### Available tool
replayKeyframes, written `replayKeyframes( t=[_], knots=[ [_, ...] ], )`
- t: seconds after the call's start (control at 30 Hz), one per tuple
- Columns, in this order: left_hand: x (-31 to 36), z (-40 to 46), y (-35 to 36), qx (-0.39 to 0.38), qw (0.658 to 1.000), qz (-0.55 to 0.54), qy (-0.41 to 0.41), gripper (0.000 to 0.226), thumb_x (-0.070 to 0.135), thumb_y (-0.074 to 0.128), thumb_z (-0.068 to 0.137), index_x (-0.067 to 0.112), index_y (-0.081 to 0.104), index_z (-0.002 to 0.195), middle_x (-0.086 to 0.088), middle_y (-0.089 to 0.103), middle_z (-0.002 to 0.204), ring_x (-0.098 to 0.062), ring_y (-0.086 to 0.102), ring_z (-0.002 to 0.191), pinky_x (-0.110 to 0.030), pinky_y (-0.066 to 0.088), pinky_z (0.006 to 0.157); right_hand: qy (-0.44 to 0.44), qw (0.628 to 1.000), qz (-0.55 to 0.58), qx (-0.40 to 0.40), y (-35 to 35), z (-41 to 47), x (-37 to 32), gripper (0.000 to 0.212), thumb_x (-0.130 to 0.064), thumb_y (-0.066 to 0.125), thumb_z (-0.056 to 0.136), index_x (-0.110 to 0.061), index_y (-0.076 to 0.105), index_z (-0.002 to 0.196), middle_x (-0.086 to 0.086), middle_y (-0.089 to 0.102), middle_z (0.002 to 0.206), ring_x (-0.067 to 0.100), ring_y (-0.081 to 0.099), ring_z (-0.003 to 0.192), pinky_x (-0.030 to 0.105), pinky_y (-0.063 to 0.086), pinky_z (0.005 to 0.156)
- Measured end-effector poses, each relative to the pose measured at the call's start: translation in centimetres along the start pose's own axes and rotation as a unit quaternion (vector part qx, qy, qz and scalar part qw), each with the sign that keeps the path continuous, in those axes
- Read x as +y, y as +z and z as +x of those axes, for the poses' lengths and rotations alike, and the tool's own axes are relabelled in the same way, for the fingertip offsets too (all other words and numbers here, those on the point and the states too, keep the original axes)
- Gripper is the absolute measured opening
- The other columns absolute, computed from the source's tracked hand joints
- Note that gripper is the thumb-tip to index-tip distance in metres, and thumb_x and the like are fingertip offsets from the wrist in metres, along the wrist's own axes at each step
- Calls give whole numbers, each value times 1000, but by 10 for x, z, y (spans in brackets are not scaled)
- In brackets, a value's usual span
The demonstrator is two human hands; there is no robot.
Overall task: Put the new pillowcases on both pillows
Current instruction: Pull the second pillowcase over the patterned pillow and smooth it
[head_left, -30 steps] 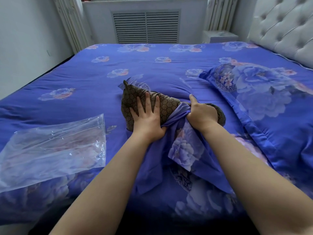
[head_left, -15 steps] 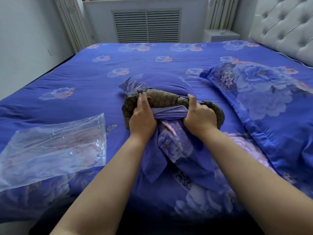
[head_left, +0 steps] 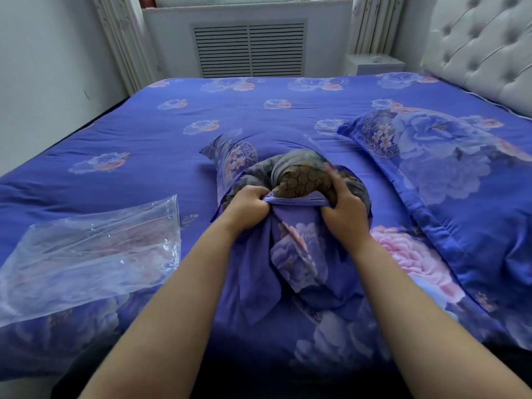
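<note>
A brown patterned pillow (head_left: 302, 184) lies bunched in the middle of the bed, mostly wrapped in a blue floral pillowcase (head_left: 299, 254). My left hand (head_left: 247, 207) grips the pillowcase's open edge on the left. Its right side is gripped by my right hand (head_left: 344, 205), fingers curled over the pillow. Only a small patch of the brown pillow shows between my hands. A second pillow (head_left: 449, 180), in a matching blue floral case, lies flat to the right.
A clear plastic bag (head_left: 92, 251) lies on the blue floral bedspread (head_left: 144, 139) at the left. A tufted white headboard (head_left: 483, 50) stands at the right, a nightstand (head_left: 374, 63) beside it, and a vented radiator cover (head_left: 249, 48) behind the bed.
Both hands have pulled the pillowcase further over the brown pillow. My left hand went from lying flat on the pillow to gripping the case edge. Less of the pillow shows.
</note>
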State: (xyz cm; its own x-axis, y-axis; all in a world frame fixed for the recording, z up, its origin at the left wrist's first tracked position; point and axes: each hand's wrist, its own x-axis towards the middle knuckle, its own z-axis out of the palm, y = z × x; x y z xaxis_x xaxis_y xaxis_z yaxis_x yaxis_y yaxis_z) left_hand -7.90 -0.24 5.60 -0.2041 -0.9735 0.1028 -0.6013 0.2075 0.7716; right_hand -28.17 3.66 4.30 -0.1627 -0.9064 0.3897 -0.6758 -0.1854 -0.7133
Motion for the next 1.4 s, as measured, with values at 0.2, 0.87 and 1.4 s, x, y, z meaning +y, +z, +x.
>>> replayKeyframes(
  t=[0.2, 0.87, 1.4],
  knots=[
    [23, -5, -8, -273, 930, 243, -47, 23, 10, 48, 82, 12, 47, 60, -2, 50, 65, -20, 47, 66, -28, 34, 54, 25, 956, 4, -293, -12, 4, 16, 21, -25, 44, 69, -11, 52, 56, -11, 47, 60, -2, 39, 58, 28, 35, 60],
    [4, -65, 6, 253, 860, 334, 292, 63, 9, 53, 82, 28, 39, 140, -5, 44, 141, -35, 41, 127, -52, 35, 104, -256, 934, -215, 129, -33, -47, 1, 47, -29, 49, 70, -15, 56, 114, 14, 66, 95, 29, 57, 86, 34, 44, 70],
    [14, -65, 3, 114, 978, 133, 113, 44, 41, 36, 88, 17, 63, 113, -22, 69, 94, -44, 60, 89, -39, 40, 65, -114, 976, 36, -181, -27, -36, -18, 32, -19, 46, 81, -22, 65, 107, 0, 71, 89, 18, 66, 88, 36, 48, 81]
  ],
)
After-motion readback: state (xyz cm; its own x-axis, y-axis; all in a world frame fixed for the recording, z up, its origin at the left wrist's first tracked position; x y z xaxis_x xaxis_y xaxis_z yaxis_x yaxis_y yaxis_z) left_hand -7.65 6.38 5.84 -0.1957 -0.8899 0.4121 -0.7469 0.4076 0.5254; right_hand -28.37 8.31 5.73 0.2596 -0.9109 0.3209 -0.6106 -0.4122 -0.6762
